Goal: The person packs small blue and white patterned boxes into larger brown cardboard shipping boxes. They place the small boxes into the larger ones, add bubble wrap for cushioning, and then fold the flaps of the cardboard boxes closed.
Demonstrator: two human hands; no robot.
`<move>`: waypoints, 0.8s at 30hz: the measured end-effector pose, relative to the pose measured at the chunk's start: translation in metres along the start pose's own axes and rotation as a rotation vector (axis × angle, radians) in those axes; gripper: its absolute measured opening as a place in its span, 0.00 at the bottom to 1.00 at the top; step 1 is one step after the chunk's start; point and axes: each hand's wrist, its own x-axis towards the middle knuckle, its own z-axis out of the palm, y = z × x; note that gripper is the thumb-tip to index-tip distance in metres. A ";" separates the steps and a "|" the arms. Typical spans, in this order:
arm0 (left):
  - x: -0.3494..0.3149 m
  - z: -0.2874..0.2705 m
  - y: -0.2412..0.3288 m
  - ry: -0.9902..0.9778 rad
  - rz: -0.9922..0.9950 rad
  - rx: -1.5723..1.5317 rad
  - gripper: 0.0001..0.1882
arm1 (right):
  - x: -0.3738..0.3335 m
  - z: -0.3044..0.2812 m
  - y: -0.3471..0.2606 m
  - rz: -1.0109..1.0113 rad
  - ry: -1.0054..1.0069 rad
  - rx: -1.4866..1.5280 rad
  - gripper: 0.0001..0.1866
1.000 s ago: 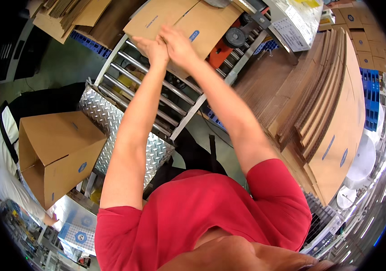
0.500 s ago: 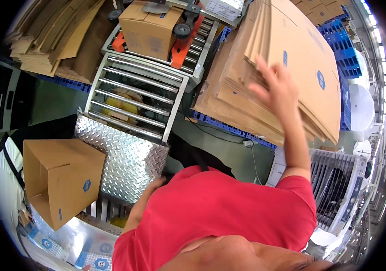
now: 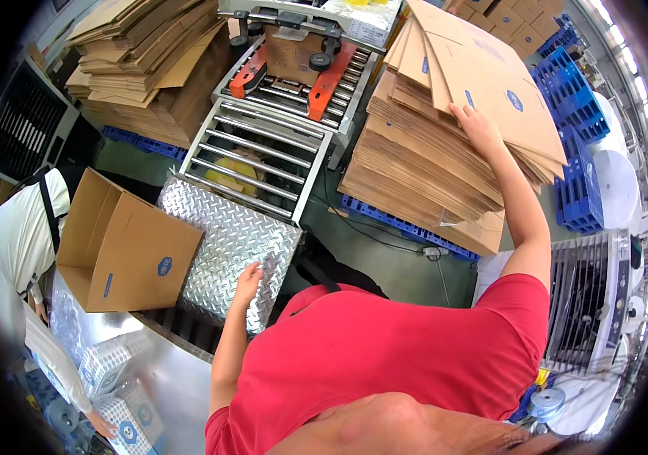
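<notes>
At the right, my right hand (image 3: 478,130) has its fingers closed on the near edge of a flattened cardboard box (image 3: 483,64) on top of a tall stack. That top box lies at an angle over the stack of flat boxes (image 3: 415,155) below. My left hand (image 3: 248,283) is over the silver diamond-plate table (image 3: 221,220), its fingers partly spread and nothing in them. To its left, an opened brown carton (image 3: 149,254) lies on its side, its open end facing left and its flaps out.
Beyond the plate, a roller conveyor (image 3: 255,155) leads to a sealing machine with orange guides (image 3: 331,80) and a carton (image 3: 291,57). Another flat-box stack (image 3: 149,68) stands far left. A co-worker in white sleeves (image 3: 24,227) reaches toward blue-and-white packs (image 3: 123,421). A fan unit (image 3: 578,299) stands right.
My right hand has come down onto the stack and gripped the top flat box. My left hand has moved forward over the metal plate. The carton in the machine has moved farther away.
</notes>
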 end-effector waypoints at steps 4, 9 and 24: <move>-0.021 0.034 0.099 -0.413 0.091 -0.293 0.25 | -0.037 -0.046 -0.101 -0.130 0.263 -0.026 0.04; -0.014 0.075 0.252 -0.429 0.221 -0.822 0.20 | -0.092 -0.126 -0.334 -0.648 0.352 0.614 0.04; -0.296 -0.180 0.203 0.737 0.454 0.293 0.15 | 0.029 -0.076 -0.383 -0.584 0.346 1.232 0.30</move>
